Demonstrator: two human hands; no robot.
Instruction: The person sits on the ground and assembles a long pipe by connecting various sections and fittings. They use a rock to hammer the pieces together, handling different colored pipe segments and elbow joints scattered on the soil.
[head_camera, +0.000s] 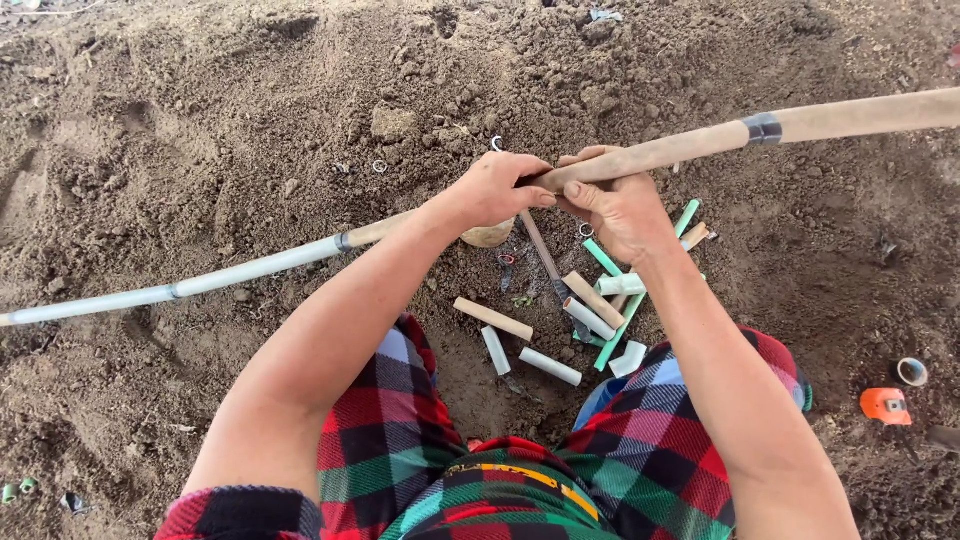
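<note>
A long pipe (680, 145) crosses the view from lower left to upper right, tan on the right part and pale grey on the left, with a dark band (762, 128) near the right. My left hand (497, 187) grips it near its middle. My right hand (617, 205) holds it right beside the left, fingers wrapped over the top. Below my hands, on the soil, lie several short pipe offcuts (548, 365) in white, tan and green. I am crouched, with plaid-clad knees (395, 420) at the bottom.
Loose brown soil (200, 120) surrounds everything. An orange tool (885, 405) and a small white ring fitting (911, 371) lie at the right. A dark thin tool (543, 255) lies among the offcuts. Small green bits (15, 489) sit at the lower left.
</note>
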